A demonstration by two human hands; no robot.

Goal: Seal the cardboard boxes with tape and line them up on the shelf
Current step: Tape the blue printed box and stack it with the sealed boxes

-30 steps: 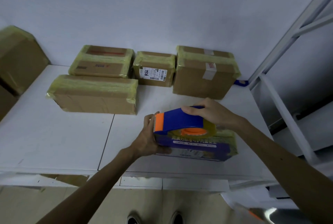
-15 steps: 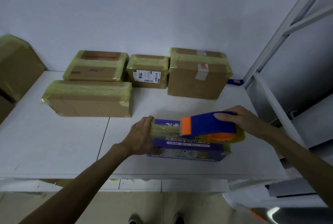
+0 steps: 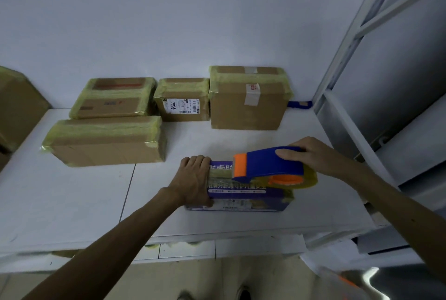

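A purple printed box (image 3: 243,192) lies near the front edge of the white shelf (image 3: 72,198). My left hand (image 3: 194,179) grips its left end, fingers curled over the top. My right hand (image 3: 313,155) holds the blue and orange tape dispenser (image 3: 268,163) over the right half of the box. Its yellowish tape roll (image 3: 301,180) sits at the box's right end, and a strip of tape (image 3: 220,173) runs along the box top from my left hand to the dispenser.
Several taped cardboard boxes stand behind: a long one (image 3: 106,141), a flat one (image 3: 115,97), a small labelled one (image 3: 182,99) and a tall one (image 3: 248,98) by the wall. Another box (image 3: 17,106) stands at far left. A white metal frame (image 3: 347,41) rises at right.
My right hand has drawn the dispenser from the left end of the purple box to its right end, laying tape along the top. My left hand stayed on the left end.
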